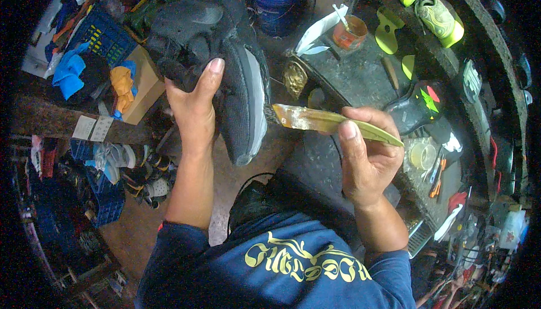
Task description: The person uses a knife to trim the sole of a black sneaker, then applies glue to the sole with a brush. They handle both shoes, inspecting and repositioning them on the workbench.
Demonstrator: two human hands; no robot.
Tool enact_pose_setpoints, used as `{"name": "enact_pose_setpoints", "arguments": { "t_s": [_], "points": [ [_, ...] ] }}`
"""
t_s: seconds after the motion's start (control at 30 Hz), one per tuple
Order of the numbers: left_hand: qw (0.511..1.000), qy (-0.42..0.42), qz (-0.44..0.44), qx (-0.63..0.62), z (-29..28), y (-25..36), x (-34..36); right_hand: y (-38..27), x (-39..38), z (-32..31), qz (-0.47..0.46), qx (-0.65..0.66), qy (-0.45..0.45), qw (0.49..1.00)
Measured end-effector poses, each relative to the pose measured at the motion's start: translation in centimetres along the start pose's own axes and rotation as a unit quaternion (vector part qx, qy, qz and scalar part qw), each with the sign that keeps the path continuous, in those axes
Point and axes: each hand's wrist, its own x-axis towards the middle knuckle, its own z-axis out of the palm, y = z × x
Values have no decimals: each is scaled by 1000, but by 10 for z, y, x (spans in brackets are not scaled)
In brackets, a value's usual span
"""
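Observation:
My left hand (pixel 194 103) is closed on a black shoe (pixel 231 92), its thumb pressed near the opening. The shoe is held up in the air, tilted, with a pale grey strip along its edge facing right. In my right hand (pixel 369 157) is a brush (pixel 313 119) with a flat yellowish handle, pinched between thumb and fingers. Dark bristles at the brush's left end meet the shoe's pale edge or lie very close to it; I cannot tell which. The fingers of my left hand are hidden behind the shoe.
On the dark bench at right stand an orange-red tin (pixel 350 32) with a stick in it, a black shoe (pixel 410 109) and a clear cup (pixel 422 156). Yellow-green sneakers (pixel 439 19) sit on a shelf. A blue bucket (pixel 278 5) stands ahead; several shoes (pixel 141 165) lie at left.

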Motion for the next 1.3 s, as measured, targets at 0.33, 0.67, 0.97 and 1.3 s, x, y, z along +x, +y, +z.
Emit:
{"name": "enact_pose_setpoints", "arguments": {
  "t_s": [0.33, 0.67, 0.97, 1.3],
  "points": [
    [1000, -1, 3, 13, -3, -5, 3, -1, -5, -1, -19, -52, -10, 998],
    [1000, 13, 18, 14, 1, -2, 1, -2, -11, -1, -41, -65, -14, 997],
    [1000, 24, -17, -5, 1, -3, 4, 2, -15, 0, -72, -73, -10, 995],
    [1000, 27, -2, -7, 5, -2, 5, 5, -20, 0, -91, -93, -21, 991]
  ]
}}
